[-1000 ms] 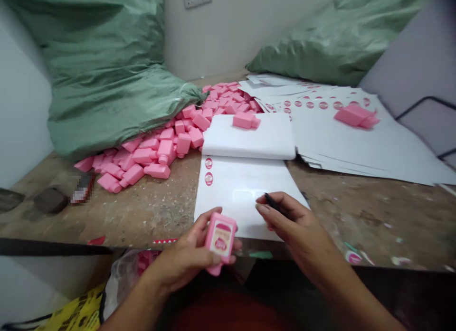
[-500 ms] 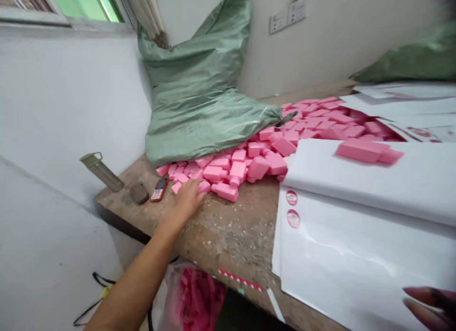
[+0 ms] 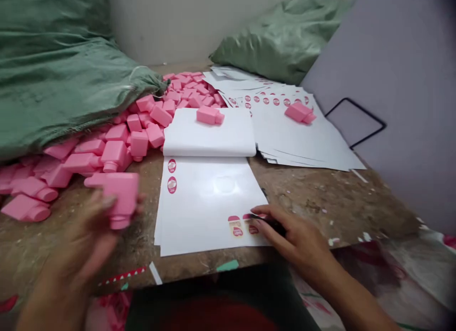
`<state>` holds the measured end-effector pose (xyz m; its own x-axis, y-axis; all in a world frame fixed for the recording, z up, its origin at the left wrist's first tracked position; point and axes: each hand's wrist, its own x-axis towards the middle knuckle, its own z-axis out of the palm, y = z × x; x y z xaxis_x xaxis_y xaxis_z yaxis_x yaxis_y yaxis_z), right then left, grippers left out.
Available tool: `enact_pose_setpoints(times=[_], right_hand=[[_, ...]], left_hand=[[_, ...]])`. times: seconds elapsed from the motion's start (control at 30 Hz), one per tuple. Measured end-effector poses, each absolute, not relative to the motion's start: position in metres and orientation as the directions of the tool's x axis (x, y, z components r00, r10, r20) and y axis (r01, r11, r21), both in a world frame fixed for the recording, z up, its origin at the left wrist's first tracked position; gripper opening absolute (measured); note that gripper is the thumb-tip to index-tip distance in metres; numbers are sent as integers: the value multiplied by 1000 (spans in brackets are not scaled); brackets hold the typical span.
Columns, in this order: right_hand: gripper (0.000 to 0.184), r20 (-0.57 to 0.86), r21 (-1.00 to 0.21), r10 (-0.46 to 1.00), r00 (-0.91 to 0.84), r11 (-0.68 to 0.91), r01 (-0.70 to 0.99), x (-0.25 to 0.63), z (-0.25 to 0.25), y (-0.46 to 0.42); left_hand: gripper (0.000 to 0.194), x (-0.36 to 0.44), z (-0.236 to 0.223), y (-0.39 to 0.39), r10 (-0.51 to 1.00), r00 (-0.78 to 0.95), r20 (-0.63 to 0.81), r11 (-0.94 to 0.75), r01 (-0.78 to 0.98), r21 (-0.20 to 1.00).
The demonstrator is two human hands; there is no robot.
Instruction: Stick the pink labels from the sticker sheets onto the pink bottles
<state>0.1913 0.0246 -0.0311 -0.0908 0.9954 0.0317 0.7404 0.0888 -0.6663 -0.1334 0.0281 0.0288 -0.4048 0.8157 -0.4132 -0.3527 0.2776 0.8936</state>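
Note:
My left hand (image 3: 94,222), blurred by motion, is closed around a pink plastic bottle (image 3: 121,198) with its neck pointing down. Part of a second pink shape shows just behind that bottle. My right hand (image 3: 285,233) rests at the lower right corner of a white sticker sheet (image 3: 203,207). A slim black tool (image 3: 272,222) is gripped in it, its tip by the printed labels; its exact kind is unclear. Two oval red stickers (image 3: 172,175) sit along the sheet's left edge. The sheet's folded upper part has a pink bottle (image 3: 209,115) lying on it.
A heap of pink bottles (image 3: 116,143) spreads at the left beneath a green woven sack (image 3: 71,79). More sticker sheets (image 3: 299,136) lie at the right with another bottle (image 3: 299,112) on top. A second green sack (image 3: 270,41) is behind. The worn wooden table (image 3: 302,186) ends close to me.
The view has swung right. My left hand has come away from the heap with a pink bottle. My right hand now shows on the label sheet.

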Motion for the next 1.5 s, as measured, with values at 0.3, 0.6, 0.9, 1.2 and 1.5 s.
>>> enact_pose_setpoints(times=[0.3, 0.6, 0.9, 1.2, 1.5], right_hand=[[17, 194, -451, 945, -264, 325, 831, 182, -42, 24], [19, 293, -368, 911, -292, 389, 844, 178, -44, 25], [15, 227, -392, 930, -289, 359, 847, 177, -39, 29], [31, 158, -499, 948, -275, 317, 807, 179, -39, 14], [23, 71, -917, 946, -317, 187, 351, 190, 13, -15]], left_hand=[[40, -5, -12, 40, 816, 148, -558, 550, -493, 674], [40, -8, -16, 39, 805, 143, -576, 553, -532, 641], [40, -8, -21, 40, 810, 152, -566, 550, -532, 644], [37, -10, -22, 43, 807, 131, -575, 511, -644, 569], [37, -10, -22, 40, 859, 108, -500, 453, -614, 647]])
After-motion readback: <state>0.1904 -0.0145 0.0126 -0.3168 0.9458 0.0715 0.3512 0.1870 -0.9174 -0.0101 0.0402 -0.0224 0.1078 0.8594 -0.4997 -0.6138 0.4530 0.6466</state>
